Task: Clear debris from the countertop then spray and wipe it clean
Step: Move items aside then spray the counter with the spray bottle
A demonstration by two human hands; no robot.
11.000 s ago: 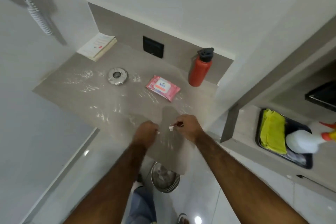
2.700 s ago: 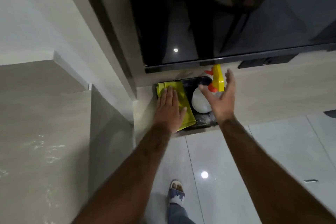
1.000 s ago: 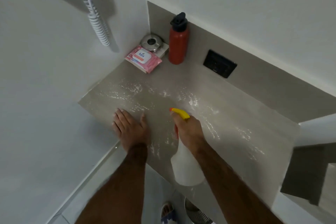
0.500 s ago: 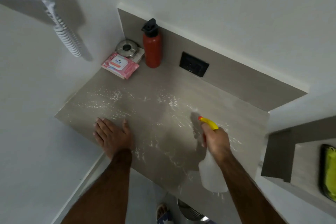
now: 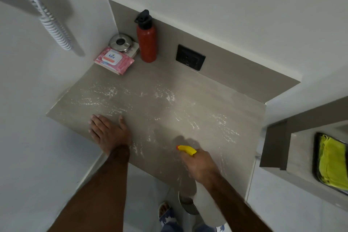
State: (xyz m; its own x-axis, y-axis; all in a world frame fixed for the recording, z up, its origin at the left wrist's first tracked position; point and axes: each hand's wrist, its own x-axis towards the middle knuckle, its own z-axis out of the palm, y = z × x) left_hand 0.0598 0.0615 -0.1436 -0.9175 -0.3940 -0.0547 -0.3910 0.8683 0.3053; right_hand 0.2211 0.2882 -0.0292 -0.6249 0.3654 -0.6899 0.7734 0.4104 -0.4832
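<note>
The grey countertop (image 5: 197, 100) glistens with wet spray droplets across its middle. My left hand (image 5: 108, 133) lies flat and open on its front left edge, holding nothing. My right hand (image 5: 200, 165) grips a white spray bottle (image 5: 211, 207) with a yellow nozzle (image 5: 186, 150), held over the front right of the counter with the nozzle pointing left. A yellow cloth (image 5: 332, 162) lies in a black tray (image 5: 315, 156) on the lower shelf at the right.
In the back left corner stand a red water bottle (image 5: 146, 43), a pink wipes pack (image 5: 114, 60) and a round metal dish (image 5: 120, 42). A black wall socket (image 5: 190, 57) sits on the backsplash. A metal bin (image 5: 186, 205) is under the counter; a coiled cord (image 5: 54, 28) hangs upper left.
My right hand with the spray bottle has drawn back toward the counter's front edge. My left hand stays flat on the counter. The view has shifted slightly.
</note>
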